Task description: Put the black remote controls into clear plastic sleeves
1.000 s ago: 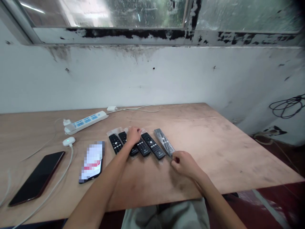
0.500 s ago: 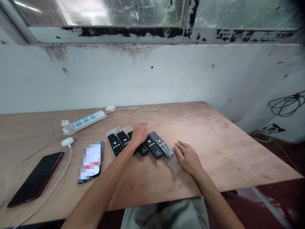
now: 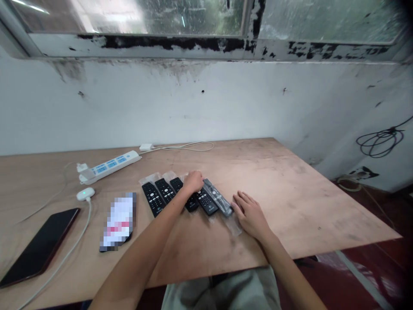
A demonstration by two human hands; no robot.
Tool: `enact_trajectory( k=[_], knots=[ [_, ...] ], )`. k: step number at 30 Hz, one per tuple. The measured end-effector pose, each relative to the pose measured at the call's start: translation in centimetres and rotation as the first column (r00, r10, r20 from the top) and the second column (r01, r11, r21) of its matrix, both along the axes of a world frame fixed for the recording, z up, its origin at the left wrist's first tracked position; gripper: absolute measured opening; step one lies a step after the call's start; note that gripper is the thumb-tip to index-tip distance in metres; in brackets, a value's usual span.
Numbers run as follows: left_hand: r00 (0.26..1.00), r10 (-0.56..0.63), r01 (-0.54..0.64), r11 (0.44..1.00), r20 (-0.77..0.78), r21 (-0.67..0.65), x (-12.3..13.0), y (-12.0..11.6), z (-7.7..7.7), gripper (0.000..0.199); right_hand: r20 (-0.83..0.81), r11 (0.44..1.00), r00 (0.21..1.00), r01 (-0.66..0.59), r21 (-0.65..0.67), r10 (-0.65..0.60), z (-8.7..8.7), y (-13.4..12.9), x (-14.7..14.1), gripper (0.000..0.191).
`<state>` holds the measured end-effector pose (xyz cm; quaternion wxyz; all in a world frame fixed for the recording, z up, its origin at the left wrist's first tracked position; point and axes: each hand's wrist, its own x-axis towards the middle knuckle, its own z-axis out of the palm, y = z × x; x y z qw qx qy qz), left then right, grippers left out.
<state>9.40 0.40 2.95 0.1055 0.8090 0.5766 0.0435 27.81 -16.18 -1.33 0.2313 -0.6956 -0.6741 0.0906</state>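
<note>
Remotes lie fanned on the table, likely light and stiff but slippery in plastic sleeves, best held by their long edges. The left hand curls its fingers at the top ends, any pinch hidden from me; the right hand rests, fingers nearly together, beside the last.

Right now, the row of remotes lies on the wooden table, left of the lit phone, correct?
Not quite: the head view shows the row of remotes right of the lit phone, though it does lie on the wooden table.
</note>
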Motion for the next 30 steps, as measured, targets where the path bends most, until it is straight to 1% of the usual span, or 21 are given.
enact_trajectory(
  k=[5,9,12,14,16,18,19,21,23,25,27,30],
  knots=[
    [1.0,0.02,-0.02,0.999,0.011,0.037,0.2,0.1,0.0,0.03,-0.006,1.0,1.0,0.0,0.013,0.0,-0.2,0.1,0.0,0.042],
    [1.0,0.016,-0.016,1.0,-0.021,-0.001,0.4,0.0,0.5,0.025,0.001,1.0,1.0,0.006,0.027,-0.006,-0.5,0.2,0.0,0.041],
    [0.999,-0.023,0.023,1.0,-0.027,0.015,0.5,-0.7,1.5,0.022,-0.025,0.998,1.0,0.006,0.064,-0.004,-0.4,0.2,0.1,0.038],
    [0.998,-0.058,0.059,0.995,-0.014,0.078,0.5,-1.5,2.6,0.025,-0.074,0.993,0.997,0.018,0.115,-0.009,-0.2,0.1,0.0,0.036],
    [0.996,-0.086,0.086,0.985,-0.004,0.152,0.5,-2.7,4.0,0.03,-0.131,0.985,0.991,0.035,0.17,-0.013,0.3,-0.2,-0.2,0.035],
    [0.993,-0.117,0.115,0.96,-0.009,0.255,0.6,-4.2,5.6,0.032,-0.169,0.977,0.986,0.041,0.21,-0.005,0.7,-0.7,-0.7,0.036],
    [0.99,-0.141,0.138,0.937,-0.015,0.32,0.6,-5.0,6.4,0.032,-0.18,0.975,0.984,0.035,0.221,0.006,0.9,-1.1,-0.9,0.038],
    [0.978,-0.207,0.195,0.877,-0.02,0.438,0.9,-6.7,7.8,0.029,-0.192,0.974,0.981,0.01,0.226,0.034,1.2,-1.8,-1.5,0.041],
    [0.961,-0.276,0.243,0.818,-0.014,0.521,1.2,-8.2,9.1,0.026,-0.201,0.977,0.978,-0.012,0.212,0.055,1.4,-2.4,-2.0,0.042],
    [0.947,-0.322,0.267,0.768,-0.011,0.582,1.6,-9.5,10.0,0.022,-0.205,0.981,0.977,-0.022,0.192,0.062,1.4,-2.7,-2.2,0.042],
    [0.94,-0.34,0.267,0.731,-0.004,0.627,1.9,-10.4,10.7,0.02,-0.204,0.984,0.977,-0.017,0.175,0.053,1.3,-2.8,-2.3,0.043],
    [0.939,-0.343,0.241,0.705,0.023,0.667,2.3,-11.1,11.3,0.02,-0.208,0.988,0.977,-0.008,0.156,0.04,1.2,-2.7,-2.2,0.042]
  ],
)
